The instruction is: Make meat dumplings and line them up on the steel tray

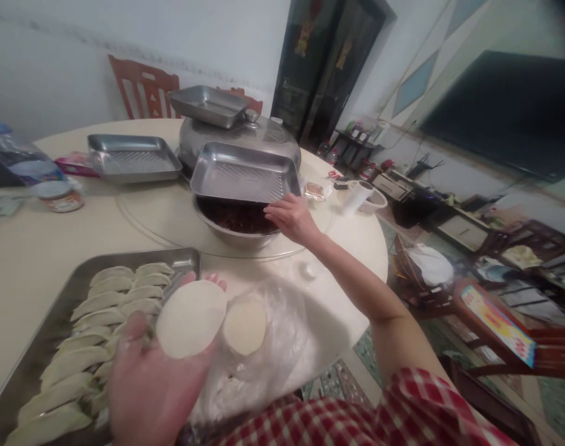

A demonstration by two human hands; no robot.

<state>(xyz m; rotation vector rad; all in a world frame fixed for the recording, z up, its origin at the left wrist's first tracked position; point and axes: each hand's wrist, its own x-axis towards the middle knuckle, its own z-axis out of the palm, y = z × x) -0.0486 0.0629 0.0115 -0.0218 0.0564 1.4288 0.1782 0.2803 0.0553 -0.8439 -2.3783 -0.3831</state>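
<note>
One wrapper (192, 319) lies across the flat, uncurled left hand (162, 368); it could slide off if that palm tips. Right hand (292, 220) is at the filling bowl (238, 238); can't tell if its grip holds anything. Metal pan (245, 167) overlaps the bowl's far side; a knuckle bump could shift it.

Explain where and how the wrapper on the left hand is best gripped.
Probably pinch its right edge lightly, coming from the right: the wrapper is a thin, flat disc, and the left hand beneath it has its thumb on the opposite side.
</note>
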